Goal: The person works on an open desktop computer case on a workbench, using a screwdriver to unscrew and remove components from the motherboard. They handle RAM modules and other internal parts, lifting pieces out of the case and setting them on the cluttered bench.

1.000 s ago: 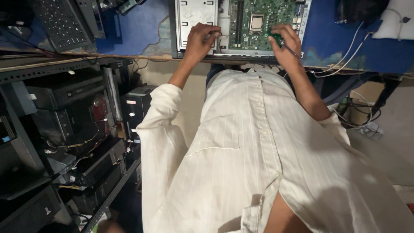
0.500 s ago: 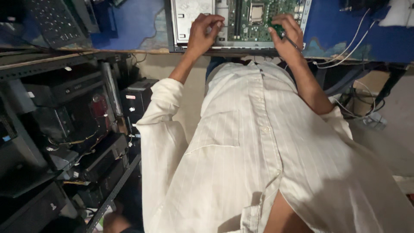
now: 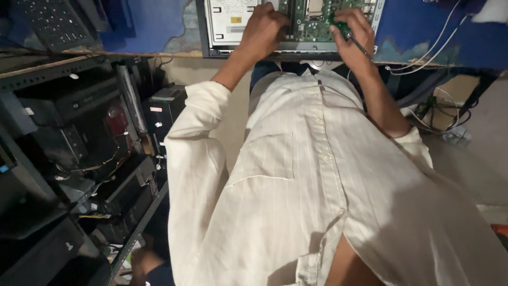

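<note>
Nearest to my view is the cream striped shirt (image 3: pixel 317 201), filling the lower and middle frame, with a chest pocket and a button line running up toward the collar. Both sleeves are rolled back, leaving the forearms bare.

At the lower left edge a second person's hand (image 3: pixel 142 260) shows beside a dark sleeve, low by the metal rack (image 3: pixel 58 159). That rack holds several black computer cases stacked on its shelves, with loose wires hanging between them.

Farther out, the forearms reach up to the blue-topped bench (image 3: pixel 423 32). On it, at the top centre of the frame, lies an open computer chassis (image 3: pixel 227 21), its pale metal plate on the left and the green motherboard (image 3: pixel 312 16) on the right.

I note the left hand (image 3: pixel 267 26) resting curled on the chassis where the metal plate meets the board, fingers bent down onto it; whether it pinches anything, I cannot tell.

The right hand (image 3: pixel 352 34) is closed around a green-handled screwdriver (image 3: pixel 346 32), held over the near right part of the motherboard. A thin dark shaft sticks out of the fist toward the bench edge.

White cables (image 3: pixel 428 50) trail across the blue top to the right. A black keyboard (image 3: pixel 50 21) lies at the far left.
</note>
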The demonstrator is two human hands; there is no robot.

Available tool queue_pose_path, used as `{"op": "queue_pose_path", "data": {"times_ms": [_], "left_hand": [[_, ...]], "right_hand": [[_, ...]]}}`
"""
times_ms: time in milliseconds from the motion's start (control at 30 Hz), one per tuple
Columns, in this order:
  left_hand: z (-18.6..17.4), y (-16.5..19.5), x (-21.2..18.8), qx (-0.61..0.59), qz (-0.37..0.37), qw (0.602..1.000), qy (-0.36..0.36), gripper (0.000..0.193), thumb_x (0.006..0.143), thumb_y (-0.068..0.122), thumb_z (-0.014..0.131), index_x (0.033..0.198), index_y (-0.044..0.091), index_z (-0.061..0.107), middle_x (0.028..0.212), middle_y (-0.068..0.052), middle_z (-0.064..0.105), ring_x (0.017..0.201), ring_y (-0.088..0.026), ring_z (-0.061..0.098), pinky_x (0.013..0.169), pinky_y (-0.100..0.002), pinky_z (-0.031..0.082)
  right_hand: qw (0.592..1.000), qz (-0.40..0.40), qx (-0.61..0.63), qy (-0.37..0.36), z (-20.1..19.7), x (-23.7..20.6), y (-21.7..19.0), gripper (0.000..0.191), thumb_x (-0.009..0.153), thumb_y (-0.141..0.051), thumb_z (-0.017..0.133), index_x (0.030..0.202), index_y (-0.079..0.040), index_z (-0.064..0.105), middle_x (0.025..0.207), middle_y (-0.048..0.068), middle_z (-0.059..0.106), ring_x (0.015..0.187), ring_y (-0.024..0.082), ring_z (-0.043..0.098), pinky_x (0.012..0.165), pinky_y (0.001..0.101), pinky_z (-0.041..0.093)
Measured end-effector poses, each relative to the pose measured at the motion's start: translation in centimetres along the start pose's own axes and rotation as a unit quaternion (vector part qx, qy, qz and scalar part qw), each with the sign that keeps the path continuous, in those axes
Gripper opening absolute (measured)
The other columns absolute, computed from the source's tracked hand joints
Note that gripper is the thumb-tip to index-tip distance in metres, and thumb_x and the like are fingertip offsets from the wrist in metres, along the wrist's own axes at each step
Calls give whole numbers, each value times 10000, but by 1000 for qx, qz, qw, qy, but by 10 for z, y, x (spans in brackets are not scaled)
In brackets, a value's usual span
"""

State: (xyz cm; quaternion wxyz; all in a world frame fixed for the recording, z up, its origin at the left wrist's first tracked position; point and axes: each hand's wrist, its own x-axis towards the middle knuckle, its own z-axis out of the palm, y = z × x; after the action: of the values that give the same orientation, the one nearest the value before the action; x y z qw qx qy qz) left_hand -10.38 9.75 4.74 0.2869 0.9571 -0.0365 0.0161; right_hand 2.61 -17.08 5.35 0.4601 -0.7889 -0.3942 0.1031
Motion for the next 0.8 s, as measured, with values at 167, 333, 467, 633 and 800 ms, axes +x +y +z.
{"op": "queue_pose_path", "data": {"times_ms": [167,333,467,633,800], "left_hand": [[2,2,6,14,22,999,28,302,737,29,735,1028,101,773,1005,-85,754,1040,-308,628,975,-434,473],[-7,4,8,-194,-77,977,39,177,886,89,798,1061,65,813,907,-135,755,886,-312,671,833,-416,538],[-13,3,6,-403,-130,906,2,183,975,96,715,1142,40,763,1028,-70,790,908,-148,763,812,-278,611],[-8,-2,1,-491,-135,861,3,183,1012,75,688,1170,6,751,1044,-78,802,997,-122,752,876,-266,600],[-7,-6,-2,-496,-145,856,5,186,1010,81,695,1170,4,750,1044,-88,802,997,-117,757,872,-258,597]], "right_hand": [[1000,-3,-9,8,0,0,-4,190,993,23,795,1131,15,663,1230,143,688,1143,337,690,976,394,560],[1000,2,-3,10,0,1,-9,181,993,16,778,1134,11,664,1237,145,684,1151,338,694,976,388,564],[1000,11,-4,11,1,3,-12,161,999,-6,772,1125,6,673,1235,142,693,1151,332,701,964,387,566],[1000,5,-12,8,1,5,-10,158,996,-15,772,1124,0,681,1228,141,692,1140,331,699,955,391,569],[1000,4,-20,8,1,4,-9,157,993,-16,779,1116,-3,683,1226,136,698,1129,328,707,939,389,575]]}}
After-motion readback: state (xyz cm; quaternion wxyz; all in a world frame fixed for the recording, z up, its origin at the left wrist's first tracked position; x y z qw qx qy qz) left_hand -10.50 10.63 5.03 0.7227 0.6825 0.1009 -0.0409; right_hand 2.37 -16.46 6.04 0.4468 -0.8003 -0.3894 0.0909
